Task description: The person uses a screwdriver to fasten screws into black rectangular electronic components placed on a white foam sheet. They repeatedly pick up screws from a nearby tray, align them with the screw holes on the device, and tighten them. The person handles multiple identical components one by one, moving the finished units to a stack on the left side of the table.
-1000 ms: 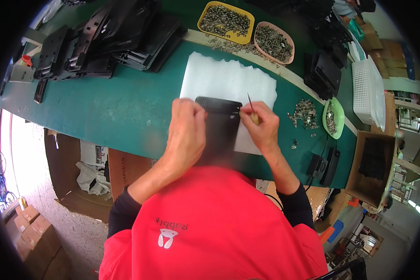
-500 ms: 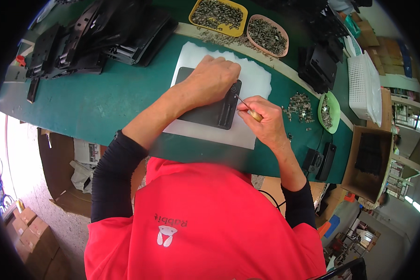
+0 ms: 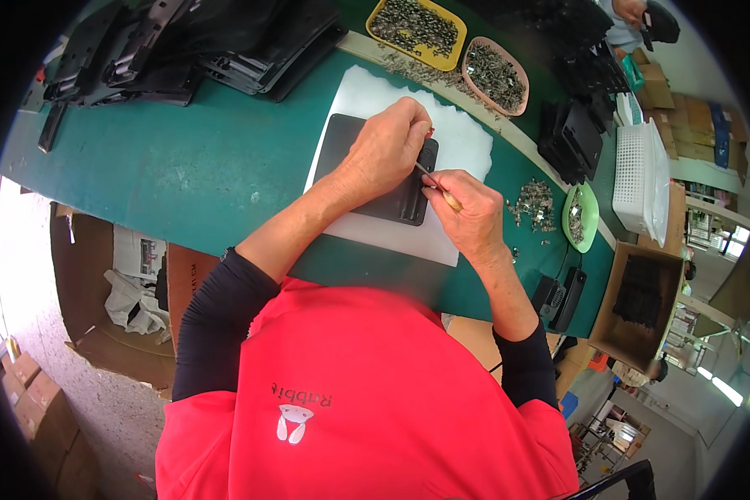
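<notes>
A flat black plastic panel point(image 3: 338, 156) lies on a sheet of white foam point(image 3: 375, 228), with a long raised black part point(image 3: 414, 205) along its right edge. My left hand point(image 3: 385, 143) is closed over the top of that edge. At its fingertips shows a small red bit point(image 3: 429, 133), too small to name; the fingers hide whatever else they pinch. From the right, my right hand point(image 3: 472, 208) grips a slim metal-shafted hand tool point(image 3: 450, 200) with a light wooden handle. Its tip points at the raised part, close beside my left fingers.
Small metal parts fill a yellow tray point(image 3: 444, 60), a pink tray point(image 3: 477, 83) and a green bowl point(image 3: 589, 213); a loose heap point(image 3: 535, 204) lies beside the bowl. Stacked black panels point(image 3: 250, 62) stand at far left. A white basket point(image 3: 633, 179) and cardboard box point(image 3: 654, 275) are right.
The view has shifted slightly. My left hand has turned a little at the panel's edge, and a red bit now shows at its fingertips. The tool in my right hand stays by the raised part.
</notes>
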`<state>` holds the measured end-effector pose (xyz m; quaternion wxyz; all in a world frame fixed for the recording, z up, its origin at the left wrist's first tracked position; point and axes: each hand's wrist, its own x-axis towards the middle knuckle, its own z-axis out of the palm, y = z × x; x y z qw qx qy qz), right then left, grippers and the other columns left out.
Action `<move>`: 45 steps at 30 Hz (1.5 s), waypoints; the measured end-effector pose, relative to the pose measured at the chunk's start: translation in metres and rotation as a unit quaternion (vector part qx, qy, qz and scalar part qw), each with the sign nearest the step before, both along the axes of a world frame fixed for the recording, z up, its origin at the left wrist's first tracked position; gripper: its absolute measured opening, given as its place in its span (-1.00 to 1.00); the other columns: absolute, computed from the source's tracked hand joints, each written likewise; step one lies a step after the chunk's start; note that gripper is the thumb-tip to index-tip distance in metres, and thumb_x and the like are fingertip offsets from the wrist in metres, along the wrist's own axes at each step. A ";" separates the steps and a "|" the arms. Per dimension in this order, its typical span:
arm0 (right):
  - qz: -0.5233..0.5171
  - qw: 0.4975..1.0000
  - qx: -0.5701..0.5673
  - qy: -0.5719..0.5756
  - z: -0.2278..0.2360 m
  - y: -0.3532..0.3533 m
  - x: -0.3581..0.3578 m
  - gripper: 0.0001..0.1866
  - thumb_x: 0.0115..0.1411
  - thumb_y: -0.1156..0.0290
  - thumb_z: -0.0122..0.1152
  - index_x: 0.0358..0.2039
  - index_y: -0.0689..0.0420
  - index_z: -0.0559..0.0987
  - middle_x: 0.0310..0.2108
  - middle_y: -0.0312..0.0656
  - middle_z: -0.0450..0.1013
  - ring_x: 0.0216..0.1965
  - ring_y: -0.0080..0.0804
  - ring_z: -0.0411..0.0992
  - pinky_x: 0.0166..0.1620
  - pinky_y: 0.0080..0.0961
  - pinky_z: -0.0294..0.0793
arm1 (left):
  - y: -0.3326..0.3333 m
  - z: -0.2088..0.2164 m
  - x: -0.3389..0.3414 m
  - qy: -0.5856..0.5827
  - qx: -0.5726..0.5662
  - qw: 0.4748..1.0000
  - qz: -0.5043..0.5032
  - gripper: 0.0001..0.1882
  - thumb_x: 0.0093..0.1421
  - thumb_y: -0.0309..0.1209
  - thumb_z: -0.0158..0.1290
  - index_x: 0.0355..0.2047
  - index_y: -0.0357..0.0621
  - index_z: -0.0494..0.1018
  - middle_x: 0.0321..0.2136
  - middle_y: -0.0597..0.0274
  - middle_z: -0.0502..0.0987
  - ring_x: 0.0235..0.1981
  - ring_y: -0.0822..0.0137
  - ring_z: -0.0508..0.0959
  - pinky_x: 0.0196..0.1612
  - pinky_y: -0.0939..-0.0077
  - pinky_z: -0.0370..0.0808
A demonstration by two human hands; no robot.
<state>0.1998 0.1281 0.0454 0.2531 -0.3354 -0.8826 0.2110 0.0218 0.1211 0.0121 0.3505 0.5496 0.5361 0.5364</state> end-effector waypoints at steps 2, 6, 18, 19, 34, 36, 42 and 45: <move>-0.010 0.999 0.038 -0.029 0.002 -0.003 -0.004 -0.82 -0.03 0.65 0.35 -0.36 0.21 0.61 -0.38 -0.16 0.58 -0.41 -0.31 0.56 -0.35 -0.53 0.55 | 0.000 0.002 -0.002 -0.028 -0.011 1.000 0.004 -0.86 0.32 -0.43 -0.10 -0.26 -0.28 0.37 -0.39 0.10 0.55 -0.36 0.26 0.53 -0.21 0.40 0.46; 0.006 0.994 0.075 -0.079 0.000 -0.002 -0.005 -0.85 -0.01 0.62 0.31 -0.37 0.18 0.61 -0.38 -0.20 0.56 -0.43 -0.27 0.55 -0.38 -0.46 0.54 | 0.000 0.005 -0.006 -0.071 -0.027 0.997 0.010 -0.83 0.33 -0.40 -0.10 -0.25 -0.28 0.38 -0.36 0.15 0.57 -0.32 0.33 0.55 -0.16 0.44 0.47; 0.031 0.998 -0.016 -0.045 0.002 0.009 -0.006 -0.95 0.01 0.57 0.27 -0.46 0.21 0.59 -0.35 -0.22 0.48 -0.43 -0.24 0.49 -0.38 -0.40 0.49 | 0.005 -0.005 -0.010 -0.145 -0.025 0.988 0.040 -0.80 0.35 -0.38 -0.11 -0.24 -0.29 0.39 -0.33 0.18 0.59 -0.21 0.41 0.55 -0.02 0.48 0.46; 0.031 0.998 -0.007 -0.054 0.005 0.006 -0.008 -0.96 0.01 0.57 0.27 -0.47 0.21 0.60 -0.34 -0.22 0.48 -0.44 -0.24 0.49 -0.39 -0.41 0.49 | 0.004 -0.004 -0.011 -0.144 -0.027 0.988 0.041 -0.80 0.35 -0.38 -0.11 -0.25 -0.29 0.39 -0.33 0.18 0.59 -0.22 0.41 0.55 -0.03 0.49 0.46; -0.041 0.996 -0.054 -0.051 0.008 -0.001 -0.016 -0.87 -0.04 0.58 0.22 -0.40 0.22 0.58 -0.41 -0.08 0.50 -0.42 -0.09 0.49 -0.33 -0.33 0.48 | 0.002 -0.002 -0.009 -0.131 -0.034 0.990 0.039 -0.81 0.34 -0.38 -0.10 -0.25 -0.27 0.39 -0.35 0.21 0.58 -0.30 0.46 0.50 -0.17 0.53 0.43; -0.057 0.992 -0.083 -0.079 0.014 0.001 -0.018 -0.87 -0.03 0.54 0.22 -0.41 0.24 0.58 -0.43 -0.04 0.49 -0.42 -0.04 0.49 -0.32 -0.29 0.47 | 0.002 -0.001 -0.009 -0.130 -0.033 0.990 0.041 -0.81 0.34 -0.38 -0.10 -0.25 -0.27 0.39 -0.35 0.20 0.58 -0.30 0.45 0.50 -0.17 0.53 0.43; -0.061 0.963 -0.194 -0.175 0.030 0.016 -0.021 -0.85 -0.02 0.46 0.21 -0.45 0.29 0.57 -0.50 0.05 0.46 -0.44 0.02 0.47 -0.34 -0.22 0.43 | 0.002 -0.001 -0.009 -0.125 -0.039 0.991 0.040 -0.82 0.33 -0.39 -0.10 -0.25 -0.27 0.39 -0.35 0.21 0.58 -0.30 0.46 0.50 -0.18 0.53 0.43; -0.047 0.958 -0.216 -0.183 0.035 0.021 -0.021 -0.85 0.00 0.47 0.20 -0.47 0.31 0.56 -0.53 0.08 0.45 -0.45 0.05 0.46 -0.35 -0.20 0.42 | 0.001 0.000 -0.009 -0.128 -0.040 0.990 0.037 -0.82 0.33 -0.39 -0.10 -0.25 -0.27 0.39 -0.35 0.21 0.58 -0.31 0.46 0.50 -0.20 0.54 0.42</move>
